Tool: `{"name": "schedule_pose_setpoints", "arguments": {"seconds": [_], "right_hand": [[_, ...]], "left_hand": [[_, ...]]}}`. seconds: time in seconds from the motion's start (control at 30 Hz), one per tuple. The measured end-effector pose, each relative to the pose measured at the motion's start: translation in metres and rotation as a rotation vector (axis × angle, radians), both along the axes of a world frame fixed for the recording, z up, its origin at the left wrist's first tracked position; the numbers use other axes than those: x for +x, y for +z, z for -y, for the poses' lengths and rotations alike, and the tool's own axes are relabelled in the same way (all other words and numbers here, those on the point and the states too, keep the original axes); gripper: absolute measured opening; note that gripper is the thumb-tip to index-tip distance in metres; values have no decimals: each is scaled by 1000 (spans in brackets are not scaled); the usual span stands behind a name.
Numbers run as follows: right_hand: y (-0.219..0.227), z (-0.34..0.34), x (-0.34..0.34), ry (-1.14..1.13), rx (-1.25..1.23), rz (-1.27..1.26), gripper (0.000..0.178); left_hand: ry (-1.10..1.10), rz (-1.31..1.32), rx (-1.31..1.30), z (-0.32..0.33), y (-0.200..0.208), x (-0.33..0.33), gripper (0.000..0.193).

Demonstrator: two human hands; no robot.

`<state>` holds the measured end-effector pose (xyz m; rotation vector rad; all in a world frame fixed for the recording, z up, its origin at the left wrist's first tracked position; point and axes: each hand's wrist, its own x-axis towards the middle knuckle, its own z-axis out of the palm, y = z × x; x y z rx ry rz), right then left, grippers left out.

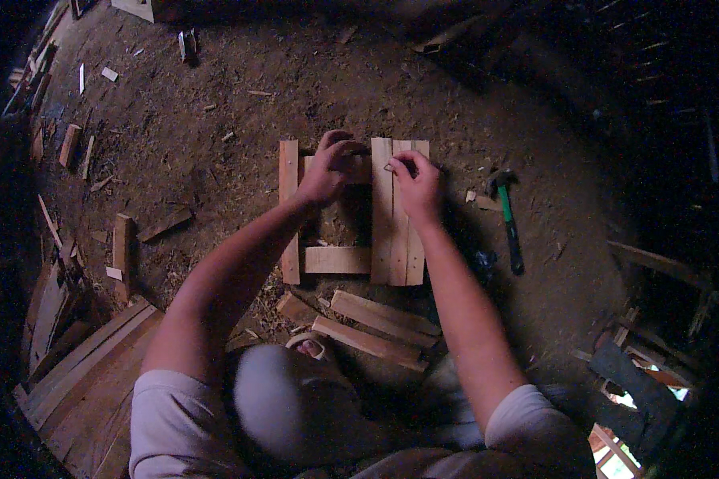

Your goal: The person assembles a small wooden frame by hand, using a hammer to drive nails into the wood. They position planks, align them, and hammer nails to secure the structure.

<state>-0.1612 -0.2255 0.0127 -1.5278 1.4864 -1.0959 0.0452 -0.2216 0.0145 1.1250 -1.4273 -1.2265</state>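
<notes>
In front of me lies a small wooden slatted frame point(336, 260), with one slat on its left side, several slats side by side on the right, and crosspieces joining them near and far. My left hand point(327, 172) is over the far crosspiece, its fingers bent and apart, with nothing visible in them. My right hand point(417, 182) rests at the far part of the right-hand slats. Its thumb and fingertips are pinched on a tiny thin piece that looks like a nail point(389, 167). Small nail heads dot the slat ends.
A claw hammer point(508, 215) with a green and black handle lies on the dirt floor to the right. Loose wood strips point(375, 335) lie between the frame and my legs. Boards point(96, 375) are stacked at the near left, and offcuts point(122, 247) are scattered farther left.
</notes>
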Motion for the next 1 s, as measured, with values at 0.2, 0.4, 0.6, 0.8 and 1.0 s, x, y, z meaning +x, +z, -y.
{"name": "schedule_pose_setpoints", "arguments": {"seconds": [0.2, 0.4, 0.6, 0.8, 1.0], "right_hand": [[15, -4, 12, -14, -71, -45, 12], [21, -7, 10, -50, -117, -118, 12], [34, -10, 18, -45, -135, -123, 13], [37, -5, 7, 72, -229, -307, 11], [42, -2, 10, 169, -301, -342, 10]], "left_hand": [[27, 110, -89, 8, -2, 11, 37], [61, 71, -24, 5, 8, 3, 32], [77, -40, 36, 5, 3, 5, 30], [49, 261, -245, -2, 44, -9, 34], [25, 461, -311, -2, 34, -19, 33]]}}
